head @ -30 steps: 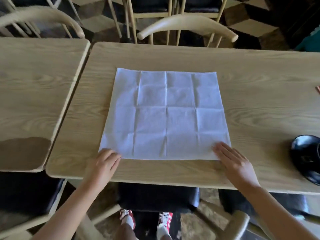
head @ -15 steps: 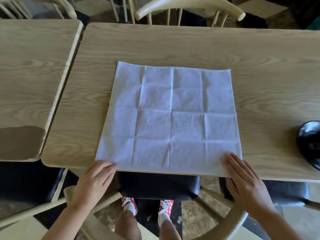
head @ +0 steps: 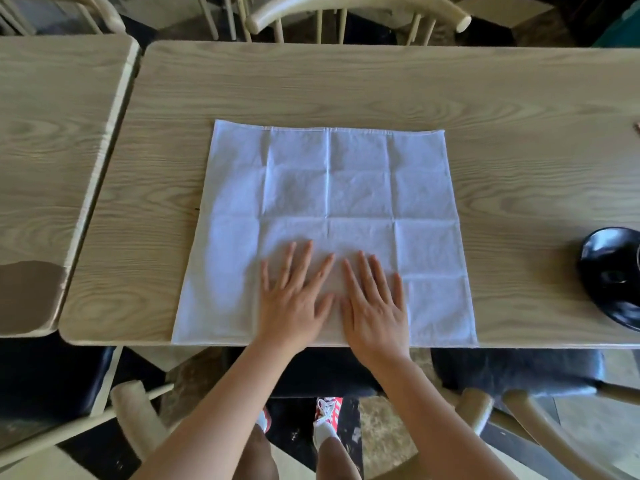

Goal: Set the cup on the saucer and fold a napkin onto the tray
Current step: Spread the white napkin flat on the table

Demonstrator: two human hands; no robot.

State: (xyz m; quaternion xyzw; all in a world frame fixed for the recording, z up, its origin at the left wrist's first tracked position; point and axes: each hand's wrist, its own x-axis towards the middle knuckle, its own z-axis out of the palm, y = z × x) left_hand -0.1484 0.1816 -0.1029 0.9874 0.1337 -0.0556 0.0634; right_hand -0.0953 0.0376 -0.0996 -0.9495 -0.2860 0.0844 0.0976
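So: napkin (head: 329, 233) is spread fully open on the table (head: 346, 84), square to me, its near edge running right along the table's near edge. Old crease lines show as a grid, but no fold is made yet. Both my hands lie flat on its near middle, palms down, fingers spread, gripping nothing. Left hand (head: 294, 299) and right hand (head: 375, 306) sit side by side, thumbs nearly touching.

Status as I read it: I'm smoothing or pinning the cloth, so the folding step is at its very start.

Saucer (head: 613, 278), black and glossy, sits at the far right of the table, well apart from the napkin and cut off by the frame edge. Can't tell whether the cup is on it; that part is out of view. No tray visible anywhere in frame.

Left to do: all folds, then move the folded napkin to the tray, wherever that is. Cup-on-saucer unconfirmed.
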